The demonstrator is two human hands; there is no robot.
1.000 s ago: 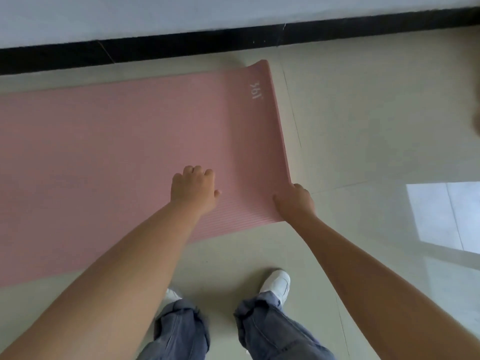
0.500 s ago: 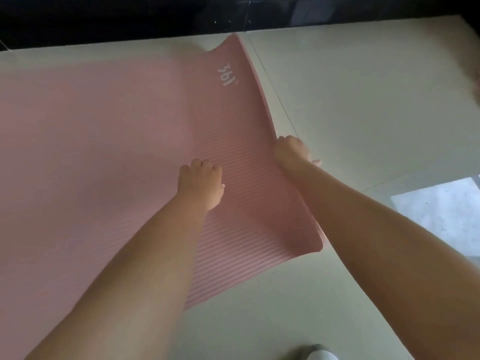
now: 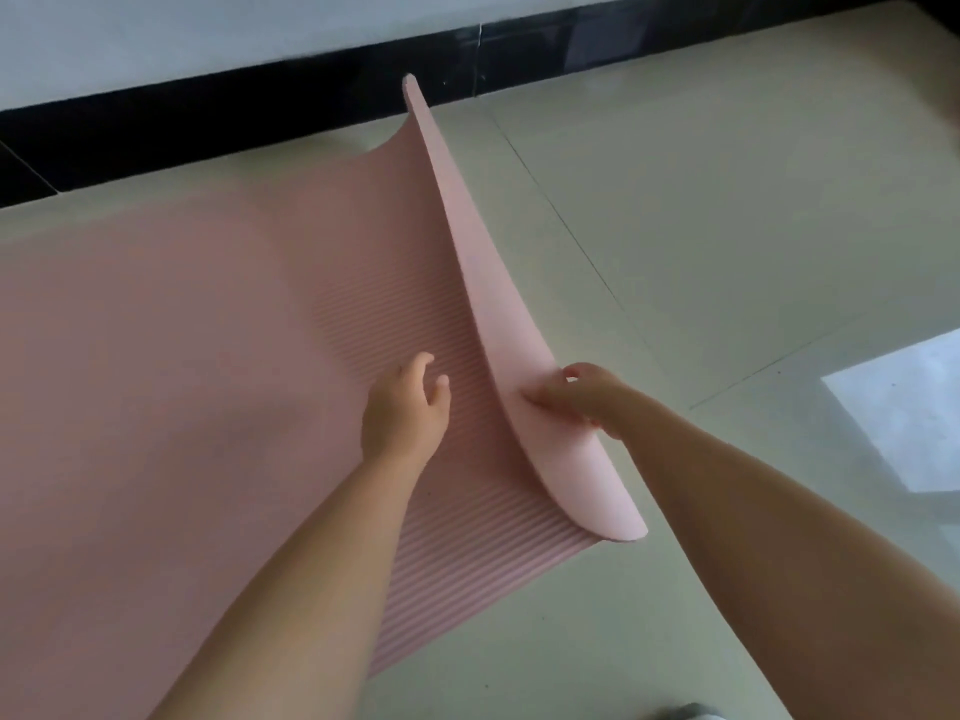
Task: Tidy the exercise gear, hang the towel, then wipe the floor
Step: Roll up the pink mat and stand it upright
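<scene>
A pink ribbed exercise mat (image 3: 171,366) lies spread over the pale tiled floor, reaching off the left edge of the view. Its right end is lifted and curled over, showing the smooth lighter underside (image 3: 483,283). My right hand (image 3: 582,397) grips that raised end edge, fingers pressed on the underside. My left hand (image 3: 405,407) hovers just over the ribbed top beside the fold, fingers loosely apart and holding nothing. No towel is in view.
Glossy cream floor tiles (image 3: 727,226) extend to the right, with a bright window reflection (image 3: 909,413). A black skirting band (image 3: 208,116) runs along the white wall at the back. A shoe tip (image 3: 691,711) shows at the bottom edge.
The mat's right end has come up off the floor and curled over toward the left. My right hand moved along the edge and lifted it; my left hand opened above the mat.
</scene>
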